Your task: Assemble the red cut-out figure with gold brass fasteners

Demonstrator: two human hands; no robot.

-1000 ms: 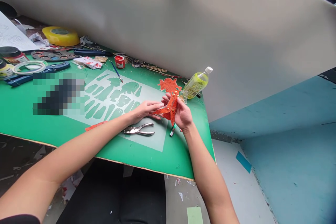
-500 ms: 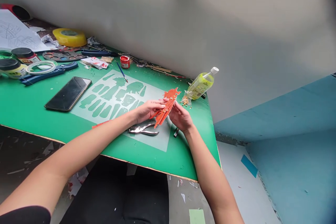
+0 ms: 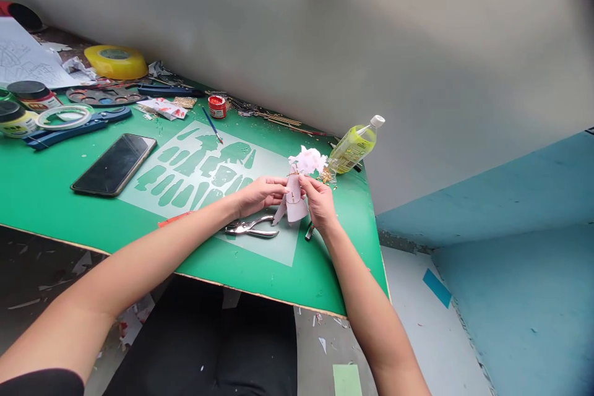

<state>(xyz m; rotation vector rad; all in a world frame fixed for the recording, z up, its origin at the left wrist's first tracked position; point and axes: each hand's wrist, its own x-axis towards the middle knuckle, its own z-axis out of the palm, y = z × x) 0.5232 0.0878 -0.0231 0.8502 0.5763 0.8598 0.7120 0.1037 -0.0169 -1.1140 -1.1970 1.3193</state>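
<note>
Between my hands is a jointed paper cut-out, its pale pinkish-white side toward me, with thin gold-coloured fastener strips across it. My left hand grips its left edge with thumb and fingers. On the other side my right hand pinches it near the upper middle, below the jagged top piece. A silver hole punch lies on the table just under my left hand. Beneath is a white sheet with several shapes cut out. Part of a red-orange strip shows beside my left forearm.
A tilted yellow-green bottle rests at the back right beside a clear bag of gold fasteners. A phone, a paintbrush, a red paint pot, yellow tape and paint jars lie on the green table.
The cut-out has been turned over, from its orange face with gold dots to its pale back. My right hand has gone from loosely cupped to pinching it. The view has shifted slightly.
</note>
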